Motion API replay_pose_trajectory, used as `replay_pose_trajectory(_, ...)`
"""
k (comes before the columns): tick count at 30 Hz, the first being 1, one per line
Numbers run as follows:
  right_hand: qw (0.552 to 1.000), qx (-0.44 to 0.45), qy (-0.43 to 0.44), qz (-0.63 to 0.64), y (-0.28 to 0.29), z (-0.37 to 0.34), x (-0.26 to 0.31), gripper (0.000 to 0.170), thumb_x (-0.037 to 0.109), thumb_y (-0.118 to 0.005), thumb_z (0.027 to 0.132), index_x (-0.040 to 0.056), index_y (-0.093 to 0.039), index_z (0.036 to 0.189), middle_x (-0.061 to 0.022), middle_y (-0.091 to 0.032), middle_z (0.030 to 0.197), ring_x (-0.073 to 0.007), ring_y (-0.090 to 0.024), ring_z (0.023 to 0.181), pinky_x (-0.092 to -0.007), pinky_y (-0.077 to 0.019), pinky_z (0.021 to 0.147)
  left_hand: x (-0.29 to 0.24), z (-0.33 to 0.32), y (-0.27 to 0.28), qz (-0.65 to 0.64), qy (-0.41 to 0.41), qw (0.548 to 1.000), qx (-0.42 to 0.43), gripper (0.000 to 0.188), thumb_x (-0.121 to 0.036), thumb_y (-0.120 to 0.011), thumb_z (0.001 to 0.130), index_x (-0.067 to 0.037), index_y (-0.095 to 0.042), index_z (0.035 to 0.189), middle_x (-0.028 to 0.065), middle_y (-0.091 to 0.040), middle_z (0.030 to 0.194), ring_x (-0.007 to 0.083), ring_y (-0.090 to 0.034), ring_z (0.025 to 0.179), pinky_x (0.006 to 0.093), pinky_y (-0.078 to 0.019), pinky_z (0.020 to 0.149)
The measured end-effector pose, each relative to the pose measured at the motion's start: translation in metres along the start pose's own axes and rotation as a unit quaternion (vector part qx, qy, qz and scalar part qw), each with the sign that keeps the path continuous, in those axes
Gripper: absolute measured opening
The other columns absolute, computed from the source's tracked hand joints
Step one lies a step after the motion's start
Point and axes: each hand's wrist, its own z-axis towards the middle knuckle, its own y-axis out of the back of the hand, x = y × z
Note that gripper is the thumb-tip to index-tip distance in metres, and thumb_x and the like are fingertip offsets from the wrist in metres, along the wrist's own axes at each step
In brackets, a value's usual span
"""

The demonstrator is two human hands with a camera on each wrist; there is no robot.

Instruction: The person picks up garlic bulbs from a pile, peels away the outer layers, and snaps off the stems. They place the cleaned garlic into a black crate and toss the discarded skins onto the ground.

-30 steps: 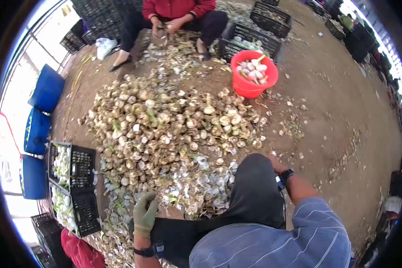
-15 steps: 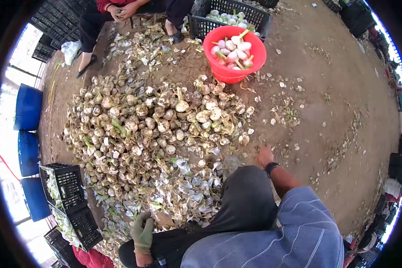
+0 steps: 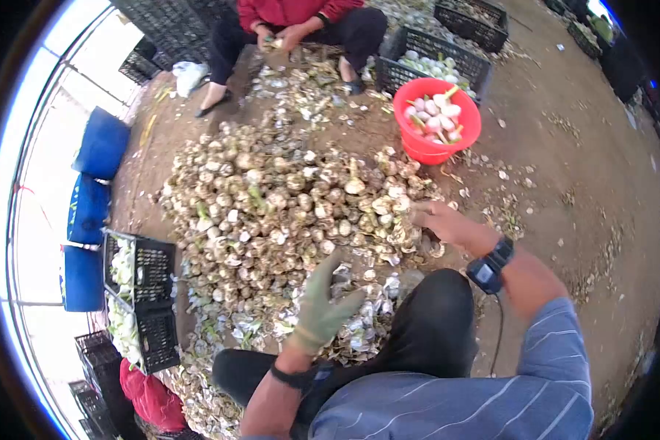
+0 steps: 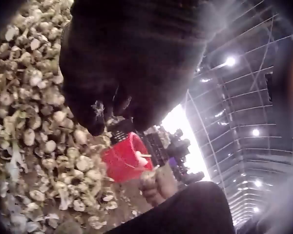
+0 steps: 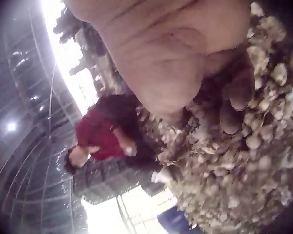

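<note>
A large heap of dirty garlic bulbs (image 3: 271, 205) lies on the ground in front of me. My gloved left hand (image 3: 323, 308) hovers over loose peelings (image 3: 363, 323) at the near side of the heap, thumb spread from the fingers, holding nothing. In the left wrist view the dark glove (image 4: 132, 63) fills the top. My bare right hand (image 3: 451, 224) reaches to the heap's right edge, fingertips right at the bulbs. Seen from the right wrist, the thumb and bent fingers (image 5: 230, 119) lie against the heap; whether they grip a bulb I cannot tell.
A red bucket (image 3: 425, 152) of cleaned bulbs stands beyond my right hand. Black crates (image 3: 156, 268) of whitish produce and blue barrels (image 3: 83, 279) line the left. A person in red (image 3: 337, 10) sits opposite, near another black crate (image 3: 403, 73).
My left hand has risen from beside my left knee and moved right and forward, fingers spread. My right hand has gone from the ground beside my right knee forward to the heap's edge.
</note>
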Motion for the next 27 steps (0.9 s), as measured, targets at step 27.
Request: replay_pose_trajectory(27, 0.982, -0.044, 0.180, -0.036, -0.265, -0.115, -0.027, 0.023, 0.005, -0.059, 0.087, -0.0028, -0.060, 0.108, -0.0020, -0.061, 0.090, -0.0079, -0.053, 0.081, -0.0272, -0.0466, 0.072, 0.031, -0.165, 0.015, 0.231, -0.141, 0.934, -0.234, 0.059, -0.016, -0.082, 0.068, -0.001, -0.054, 0.117, 0.0213, -0.060, 0.107, 0.0395, -0.062, 0.098, 0.0450, -0.0534, 0.080)
